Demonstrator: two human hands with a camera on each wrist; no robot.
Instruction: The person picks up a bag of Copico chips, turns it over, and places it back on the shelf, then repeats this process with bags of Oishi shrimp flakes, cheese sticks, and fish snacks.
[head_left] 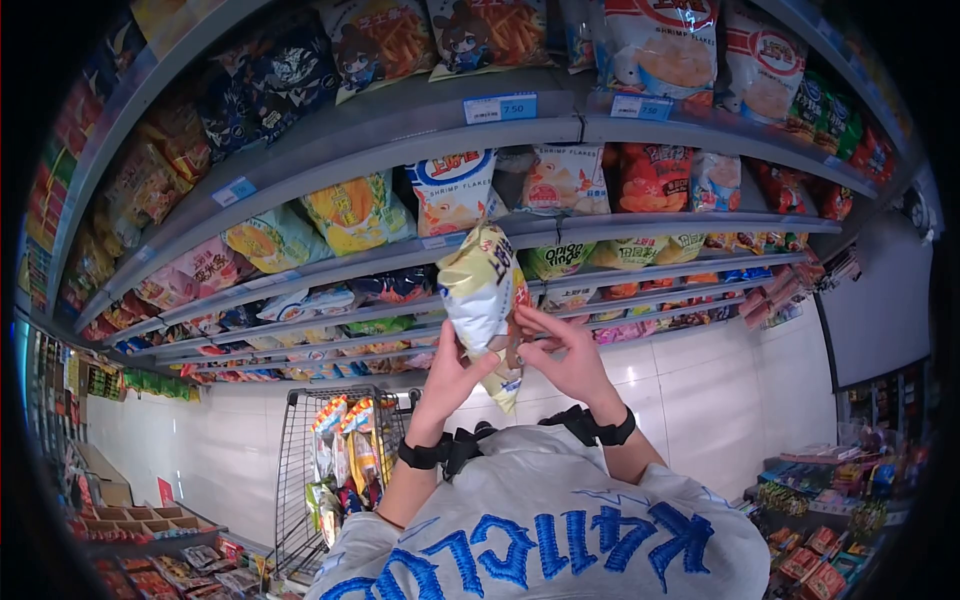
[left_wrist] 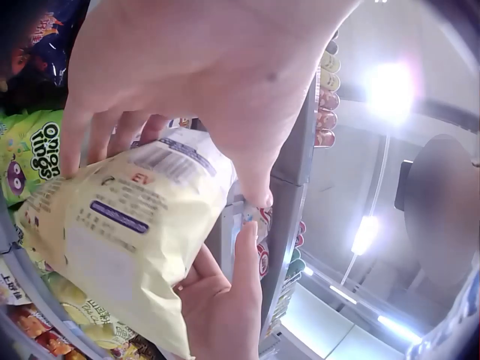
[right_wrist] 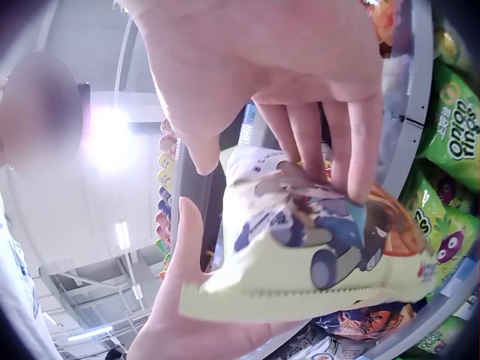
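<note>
the held bag (left_wrist: 127, 232) is coloured pale yellow, its back printed with a purple oblong, small dark text and a barcode striped dark on white; its front is patterned with a blue-and-grey cartoon figure and patches of orange. the light grey top (head_left: 505, 452) is decorated with bright blue lettering (head_left: 545, 545). the wristbands (head_left: 425, 456) are coloured black. the onion rings bag (left_wrist: 28, 159) is coloured green, marked with a purple figure and dark lettering outlined in white. the price label (head_left: 500, 108) is printed in blue and white.
</note>
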